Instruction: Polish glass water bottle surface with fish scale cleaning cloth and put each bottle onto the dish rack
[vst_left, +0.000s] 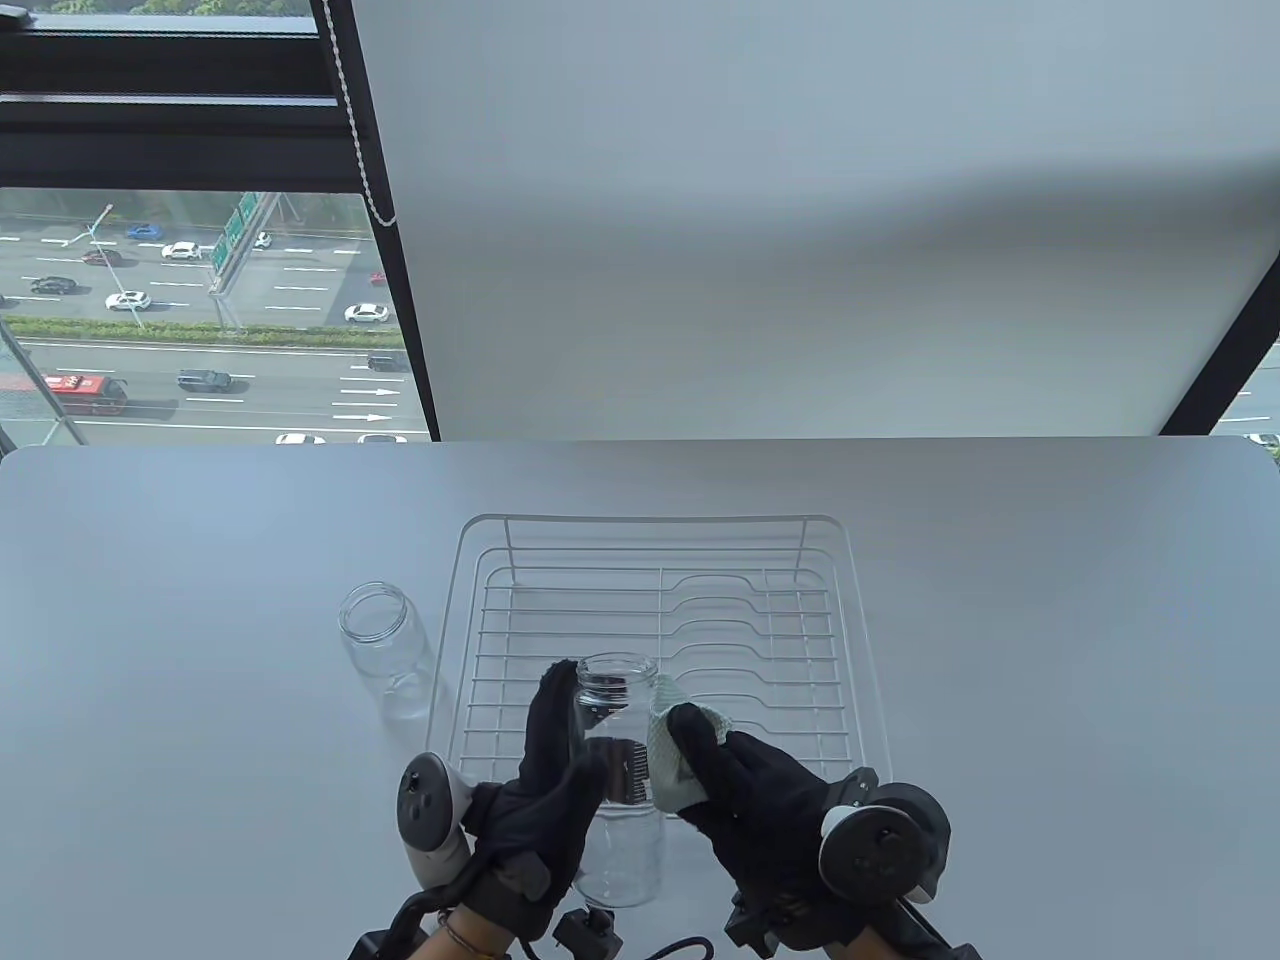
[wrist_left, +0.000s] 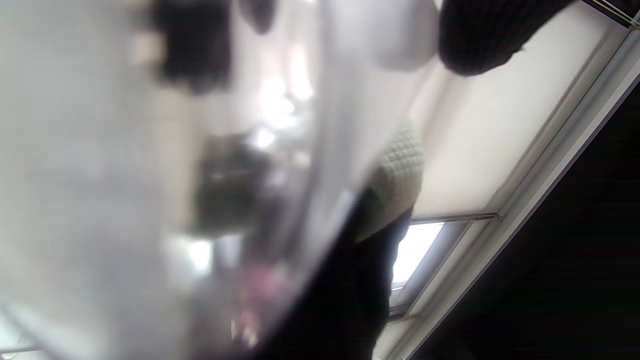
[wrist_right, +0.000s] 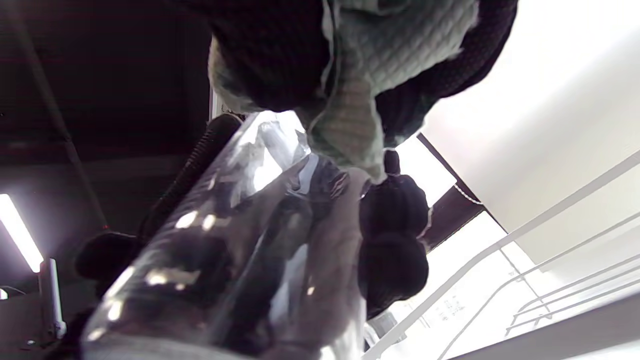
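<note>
**Polishing one glass bottle, a second waiting**

Low in the centre of the table view, the left hand curls round a clear, open-mouthed bottle, holding it upright above the table, at the near edge of the rack. The right hand pinches a pale green cloth and presses it to the bottle's right side. In the right wrist view the cloth is bunched under the fingers against the glass.

The step in hand looks like polishing. Next, the bottle likely needs turning so the cloth reaches the rest of it, then setting onto the rack just behind.

Count: two bottles, one held, the other standing on the table just left of the rack. One cloth. One white wire rack, holding nothing.
</note>
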